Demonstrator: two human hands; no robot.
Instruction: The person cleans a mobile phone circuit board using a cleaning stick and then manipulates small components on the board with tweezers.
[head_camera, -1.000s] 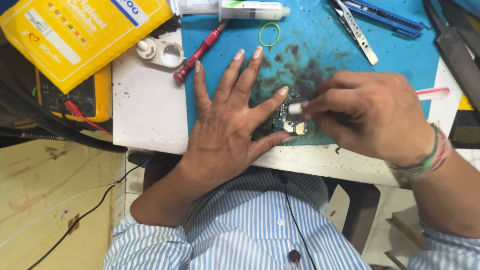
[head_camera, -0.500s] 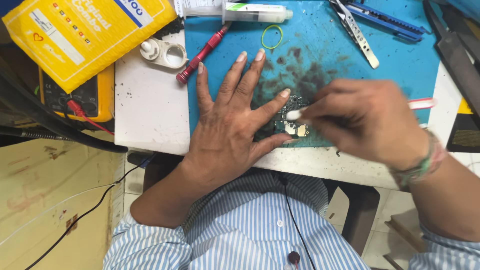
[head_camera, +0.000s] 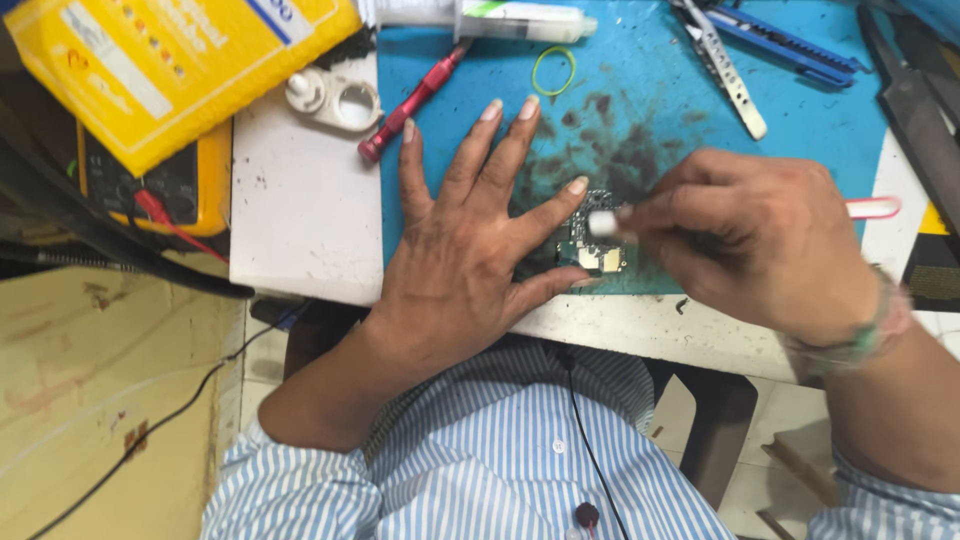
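A small dark circuit board (head_camera: 592, 250) lies on the stained blue mat (head_camera: 640, 90) near the table's front edge. My left hand (head_camera: 470, 245) rests flat on the mat with fingers spread, its index finger and thumb bracketing the board's left side. My right hand (head_camera: 760, 240) is closed around a small brush-like tool with a white head (head_camera: 602, 222) that touches the top of the board; its pink handle end (head_camera: 872, 208) sticks out to the right past my knuckles.
A red screwdriver (head_camera: 415, 100), a green rubber band (head_camera: 553, 70), a white syringe (head_camera: 480, 16), a blue cutter (head_camera: 785, 45) and metal tweezers (head_camera: 725, 70) lie at the back. A yellow box (head_camera: 170, 70) rests over a yellow multimeter (head_camera: 150, 190) at the left.
The right hand's tool head has shifted slightly over the board in small strokes. The left hand stays pressed flat in the same spot.
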